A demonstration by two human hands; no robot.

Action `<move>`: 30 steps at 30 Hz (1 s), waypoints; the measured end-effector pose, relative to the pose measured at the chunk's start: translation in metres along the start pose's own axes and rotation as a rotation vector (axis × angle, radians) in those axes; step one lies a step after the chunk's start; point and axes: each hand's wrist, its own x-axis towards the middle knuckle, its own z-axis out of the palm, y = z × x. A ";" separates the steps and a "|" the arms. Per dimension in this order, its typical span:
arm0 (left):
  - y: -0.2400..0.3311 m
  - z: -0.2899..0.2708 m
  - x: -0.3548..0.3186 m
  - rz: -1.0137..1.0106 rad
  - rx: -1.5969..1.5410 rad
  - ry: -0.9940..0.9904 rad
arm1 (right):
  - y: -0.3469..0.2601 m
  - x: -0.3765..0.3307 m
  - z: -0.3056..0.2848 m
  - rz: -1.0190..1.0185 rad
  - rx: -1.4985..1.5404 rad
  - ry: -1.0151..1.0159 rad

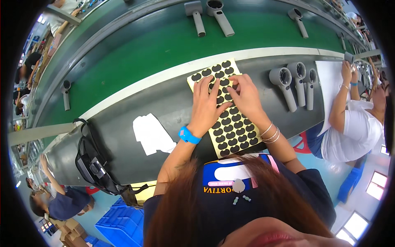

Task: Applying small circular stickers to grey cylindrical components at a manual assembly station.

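A pale yellow sheet (234, 133) with rows of black rounded stickers lies on the dark work surface in front of me. My left hand (204, 105) rests on its left side, fingers stretched toward the far end and thumb pointing right. Over the sheet's right side is my right hand (247, 96), its fingers bent and the thumb and index fingertips a little apart. Between those fingertips I make out no held thing. A white cloth or paper piece (151, 133) lies left of my left forearm.
Three grey handheld fan-like housings (299, 84) lie right of the sheet. Others, including one grey housing (221, 18), sit on the green conveyor belt (164, 45). A black strapped device (96, 164) is at the left edge. A co-worker (349, 127) sits at right beside a white sheet (328, 82).
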 end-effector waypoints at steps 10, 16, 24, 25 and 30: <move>-0.003 0.004 -0.006 0.012 -0.011 -0.004 | -0.001 0.004 0.008 0.019 0.006 0.037; -0.003 0.003 -0.003 0.010 -0.025 -0.006 | 0.003 0.005 0.011 -0.032 -0.061 0.017; -0.004 0.002 -0.001 -0.004 -0.040 -0.004 | 0.009 0.010 -0.010 -0.011 0.376 -0.065; -0.004 0.002 -0.002 -0.005 -0.031 -0.001 | 0.012 0.024 -0.016 -0.020 0.360 -0.036; -0.001 -0.001 -0.001 -0.018 -0.026 -0.025 | 0.023 0.129 0.006 -0.296 0.065 0.300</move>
